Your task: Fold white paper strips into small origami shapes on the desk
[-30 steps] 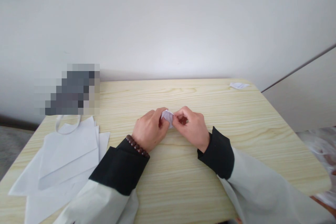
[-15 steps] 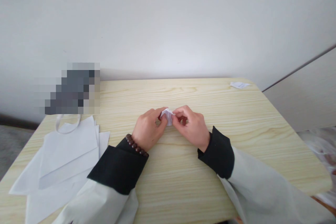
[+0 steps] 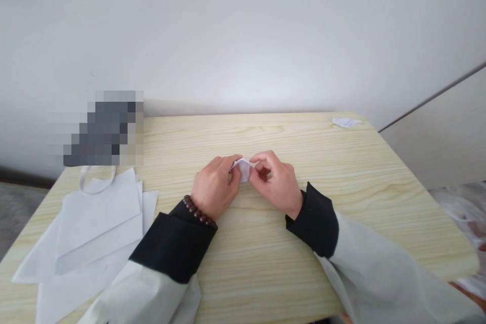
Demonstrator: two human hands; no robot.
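A small piece of folded white paper (image 3: 245, 171) is held between my two hands above the middle of the table (image 3: 243, 253). My left hand (image 3: 216, 185) pinches its left side between thumb and fingers; a dark beaded bracelet circles that wrist. On the other side, my right hand (image 3: 276, 182) grips the paper's right edge with the thumb, its forefinger curled above. The fingers partly cover the paper, so its full shape is hidden.
Several white paper sheets (image 3: 98, 223) lie overlapping at the left, with a pale loop (image 3: 97, 192) across their top. Behind them is a dark pixelated object (image 3: 102, 131). A small folded white paper piece (image 3: 346, 122) rests near the far right corner. A wall (image 3: 243, 35) borders the back.
The paper between my fingers has shifted slightly, its upper edge now showing a smoother arch. My right forefinger has lifted a little from it. Both hands stay in nearly the same place.
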